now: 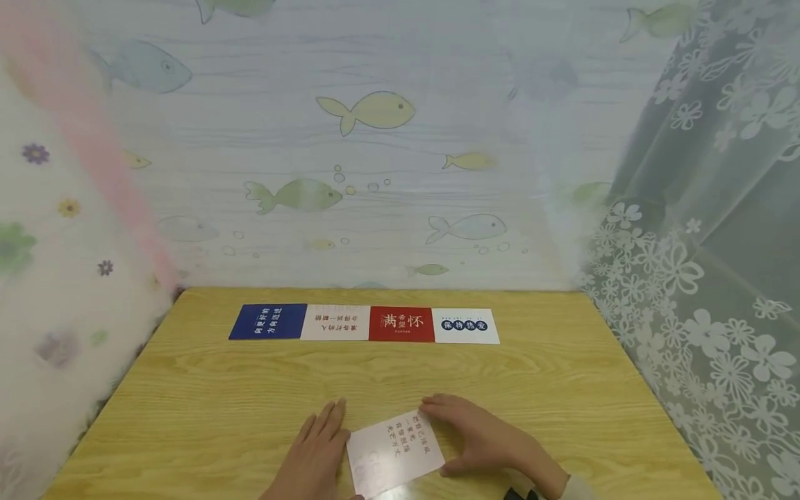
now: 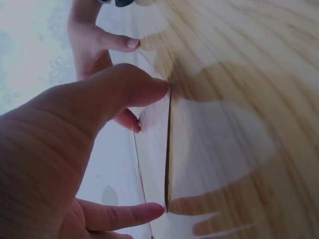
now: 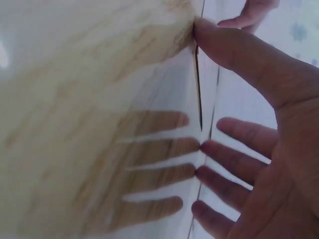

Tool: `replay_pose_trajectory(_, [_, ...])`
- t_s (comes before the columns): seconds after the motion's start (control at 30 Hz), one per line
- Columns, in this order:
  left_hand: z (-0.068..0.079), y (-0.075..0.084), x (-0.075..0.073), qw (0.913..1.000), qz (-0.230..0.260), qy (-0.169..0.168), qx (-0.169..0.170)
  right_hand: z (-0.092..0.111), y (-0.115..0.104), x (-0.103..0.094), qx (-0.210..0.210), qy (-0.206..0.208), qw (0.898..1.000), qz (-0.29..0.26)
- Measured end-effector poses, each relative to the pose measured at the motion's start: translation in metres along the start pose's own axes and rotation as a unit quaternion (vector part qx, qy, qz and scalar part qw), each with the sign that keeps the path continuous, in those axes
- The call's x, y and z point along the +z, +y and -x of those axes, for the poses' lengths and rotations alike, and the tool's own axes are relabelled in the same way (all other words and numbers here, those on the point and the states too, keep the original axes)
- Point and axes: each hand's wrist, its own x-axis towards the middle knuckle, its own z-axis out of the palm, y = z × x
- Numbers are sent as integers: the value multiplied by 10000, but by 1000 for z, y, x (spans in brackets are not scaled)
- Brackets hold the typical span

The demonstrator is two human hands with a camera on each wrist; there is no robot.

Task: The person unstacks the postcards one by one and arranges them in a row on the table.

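Note:
A pale card [image 1: 394, 455] with columns of brown writing lies tilted on the table between both hands. My left hand [image 1: 317, 451] spans its left side; in the left wrist view the thumb [image 2: 149, 92] meets one corner and the index finger [image 2: 134, 213] the other. From the right, my right hand [image 1: 484, 437] holds the card's opposite side, thumb at the near corner and fingertips at the far one. In the right wrist view, that thumb [image 3: 214, 37] presses the corner, and the other fingers are spread low over the wood.
Farther back, side by side in a row, lie a blue card [image 1: 269, 321], a cream card [image 1: 335, 323], a red card [image 1: 401, 324] and a white card [image 1: 467, 326]. A fish-patterned curtain [image 1: 375, 160] stands behind the wooden table [image 1: 550, 389]; floral lace [image 1: 687, 312] hangs at right.

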Motion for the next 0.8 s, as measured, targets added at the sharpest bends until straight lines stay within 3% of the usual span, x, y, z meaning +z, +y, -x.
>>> replay_pose_trajectory(0.23, [-1,-4,2,9985,-260,425,233,0,4,1,205,-166,9994,204])
replay_pose_trajectory(0.43, [0,2,2,9988,-256,373,185,1,5,1,248,-256,9993,110])
replay_pose_trajectory(0.8, [5,12,2,9952,-618,687,334,10,2,1,304,-195,9993,-86])
